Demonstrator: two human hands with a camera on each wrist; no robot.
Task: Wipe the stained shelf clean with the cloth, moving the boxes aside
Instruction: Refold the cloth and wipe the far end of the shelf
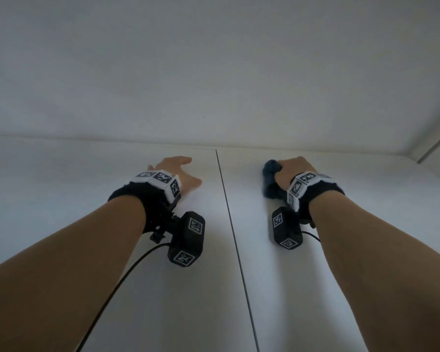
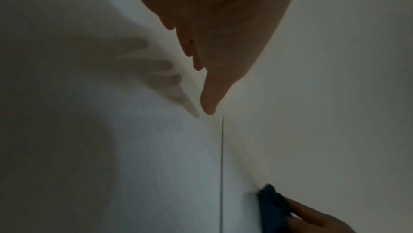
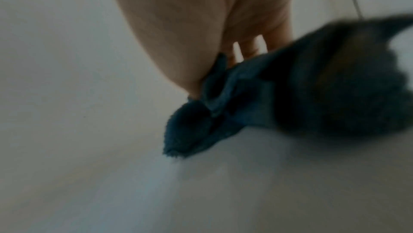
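A white shelf surface (image 1: 112, 199) stretches ahead, split by a thin dark seam (image 1: 226, 204). My left hand (image 1: 178, 171) hovers low over it just left of the seam, fingers straight and spread, holding nothing; its shadow falls on the surface in the left wrist view, under the left hand (image 2: 208, 81). My right hand (image 1: 295, 168) grips a bunched dark blue cloth (image 1: 271, 179) and holds it down on the shelf right of the seam, near the back wall. The cloth (image 3: 279, 99) fills the right wrist view, blurred. The cloth (image 2: 272, 205) also shows low in the left wrist view. No boxes are in view.
A white back wall (image 1: 214, 85) rises behind the shelf. A side panel with a grey edge (image 1: 432, 146) closes the right end. Black cables (image 1: 117, 283) trail from the wrist cameras.
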